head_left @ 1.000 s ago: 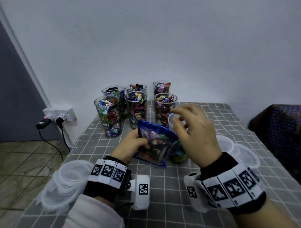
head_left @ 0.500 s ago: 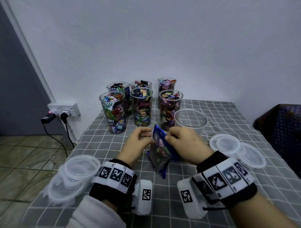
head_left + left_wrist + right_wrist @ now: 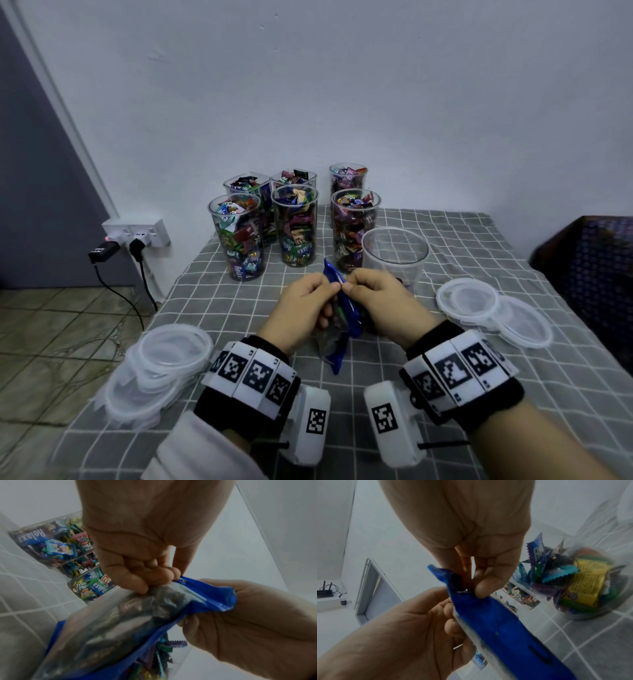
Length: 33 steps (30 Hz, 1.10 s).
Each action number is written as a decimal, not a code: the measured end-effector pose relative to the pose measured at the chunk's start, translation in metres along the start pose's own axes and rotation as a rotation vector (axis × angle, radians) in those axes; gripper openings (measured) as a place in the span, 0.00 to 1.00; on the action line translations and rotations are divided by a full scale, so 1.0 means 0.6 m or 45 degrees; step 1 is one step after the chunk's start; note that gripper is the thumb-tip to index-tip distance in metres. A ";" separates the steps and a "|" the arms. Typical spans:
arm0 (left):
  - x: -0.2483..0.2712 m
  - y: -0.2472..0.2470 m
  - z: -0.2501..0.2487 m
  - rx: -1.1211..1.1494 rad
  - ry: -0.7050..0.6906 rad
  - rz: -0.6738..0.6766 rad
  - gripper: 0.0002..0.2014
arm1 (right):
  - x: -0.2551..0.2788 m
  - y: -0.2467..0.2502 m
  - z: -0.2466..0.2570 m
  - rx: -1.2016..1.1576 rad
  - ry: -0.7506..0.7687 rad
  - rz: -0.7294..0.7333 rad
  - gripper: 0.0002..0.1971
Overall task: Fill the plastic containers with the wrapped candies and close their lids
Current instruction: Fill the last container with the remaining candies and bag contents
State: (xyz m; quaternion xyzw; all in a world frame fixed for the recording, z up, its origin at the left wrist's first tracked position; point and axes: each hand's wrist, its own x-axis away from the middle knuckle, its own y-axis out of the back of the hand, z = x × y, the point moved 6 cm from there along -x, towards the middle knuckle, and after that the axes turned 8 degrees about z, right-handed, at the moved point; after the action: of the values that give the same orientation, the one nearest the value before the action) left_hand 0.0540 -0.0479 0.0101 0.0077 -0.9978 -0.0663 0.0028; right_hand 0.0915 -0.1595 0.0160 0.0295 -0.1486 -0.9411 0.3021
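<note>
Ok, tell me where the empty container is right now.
In the head view the empty container stands on the checked tablecloth, right of the candy-filled containers, just beyond the right hand, with loose lids further right.

Both hands are meeting at the top edge of the blue candy bag (image 3: 344,310), knuckles turned up and away from the person. The left hand (image 3: 301,313) is pinching the bag's upper edge on its left side, thumb against curled fingers (image 3: 161,574). The right hand (image 3: 385,301) is pinching the same edge from the bag's right side, fingertips almost touching the left hand's. Both forearms are reaching in from the near side of the bag, each wrist wearing a black band with square-patterned white tags.
</note>
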 end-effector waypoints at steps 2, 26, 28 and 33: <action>0.004 -0.001 -0.004 0.050 0.002 -0.008 0.14 | 0.003 0.000 0.000 -0.029 -0.020 -0.007 0.17; 0.023 0.011 0.003 0.220 0.083 -0.053 0.15 | 0.017 -0.030 0.005 -0.095 -0.083 -0.096 0.11; 0.022 0.007 -0.003 0.136 0.068 -0.038 0.15 | 0.022 -0.032 0.012 -0.077 -0.044 -0.037 0.11; 0.015 0.000 -0.011 -0.038 0.054 0.047 0.15 | 0.028 -0.034 0.022 -0.063 0.009 0.013 0.11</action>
State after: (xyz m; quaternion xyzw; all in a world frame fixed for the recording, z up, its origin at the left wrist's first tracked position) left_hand 0.0453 -0.0490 0.0165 -0.0094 -0.9964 -0.0809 0.0254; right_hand 0.0645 -0.1502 0.0228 0.0244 -0.1244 -0.9428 0.3082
